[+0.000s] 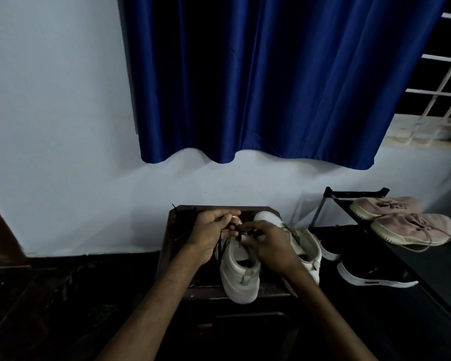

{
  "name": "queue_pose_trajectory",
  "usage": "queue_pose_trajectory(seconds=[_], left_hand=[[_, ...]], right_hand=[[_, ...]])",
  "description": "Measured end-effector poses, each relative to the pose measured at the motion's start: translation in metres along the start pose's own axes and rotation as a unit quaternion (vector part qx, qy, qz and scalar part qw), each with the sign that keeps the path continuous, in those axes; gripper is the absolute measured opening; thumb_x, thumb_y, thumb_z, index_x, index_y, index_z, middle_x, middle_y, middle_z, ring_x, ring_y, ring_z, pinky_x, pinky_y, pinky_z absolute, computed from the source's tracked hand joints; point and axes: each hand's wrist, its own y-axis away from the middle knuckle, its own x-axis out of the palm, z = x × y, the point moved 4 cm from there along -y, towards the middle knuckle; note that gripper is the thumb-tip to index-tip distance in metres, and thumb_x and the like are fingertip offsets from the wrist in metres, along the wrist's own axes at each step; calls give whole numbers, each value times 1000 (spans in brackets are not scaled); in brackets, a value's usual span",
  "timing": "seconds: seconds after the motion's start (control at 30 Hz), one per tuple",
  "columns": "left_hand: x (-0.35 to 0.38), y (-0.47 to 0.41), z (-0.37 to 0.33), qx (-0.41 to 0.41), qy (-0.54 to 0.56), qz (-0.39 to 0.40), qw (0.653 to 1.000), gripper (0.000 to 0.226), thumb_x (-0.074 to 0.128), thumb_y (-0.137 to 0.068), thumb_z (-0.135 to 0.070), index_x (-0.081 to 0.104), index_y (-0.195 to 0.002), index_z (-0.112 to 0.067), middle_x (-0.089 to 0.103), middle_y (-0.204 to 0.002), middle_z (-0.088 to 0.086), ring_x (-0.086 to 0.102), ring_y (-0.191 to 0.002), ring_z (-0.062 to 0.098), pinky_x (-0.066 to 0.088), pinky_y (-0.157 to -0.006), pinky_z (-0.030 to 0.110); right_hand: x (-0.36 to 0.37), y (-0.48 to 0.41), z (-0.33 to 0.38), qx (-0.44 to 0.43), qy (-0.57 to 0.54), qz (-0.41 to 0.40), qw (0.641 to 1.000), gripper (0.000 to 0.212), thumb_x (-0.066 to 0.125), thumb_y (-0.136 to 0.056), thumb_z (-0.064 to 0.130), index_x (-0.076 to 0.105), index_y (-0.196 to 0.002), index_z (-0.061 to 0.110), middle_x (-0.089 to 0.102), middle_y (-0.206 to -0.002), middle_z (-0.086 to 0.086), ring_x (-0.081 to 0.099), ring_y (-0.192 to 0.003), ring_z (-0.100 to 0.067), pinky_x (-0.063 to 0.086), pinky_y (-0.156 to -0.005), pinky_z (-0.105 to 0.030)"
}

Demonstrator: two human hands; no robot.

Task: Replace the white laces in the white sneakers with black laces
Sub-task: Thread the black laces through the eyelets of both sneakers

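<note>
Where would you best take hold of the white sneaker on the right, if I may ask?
Probably by the heel collar of the right sneaker, coming from the near right: its heel is nearest, its opening faces up, and the right hand covers its left side.

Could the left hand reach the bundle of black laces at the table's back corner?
Probably yes: the bundle lies right beside the left hand, nothing between, though it is pinching another lace.

place: home room | cues: blue curtain [271, 79], shoe rack [354, 201], grilled window [443, 82]
</note>
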Motion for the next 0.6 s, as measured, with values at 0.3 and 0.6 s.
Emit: queue_pose_trajectory(seconds=[0.3,0.6], left_hand=[[5,-4,-7,31,10,-47,998,22,49,-98,0,70,-102,-2,63,-85,14,62,-73,15,57,-68,24],[0,-4,-16,152,-301,-72,939,21,55,-98,-18,72,-102,-8,73,-96,4,68,-87,13,55,-80,30]], right_hand=[[-13,-4,18,29,-40,28,998,17,64,-92,37,73,-89,23,71,-72,9,64,-68,-1,48,-63,-19],[-27,-27,17,1,60,-34,998,19,77,-77,20,61,-74,31,69,-68,12,63,-70,-3,49,-69,-28]])
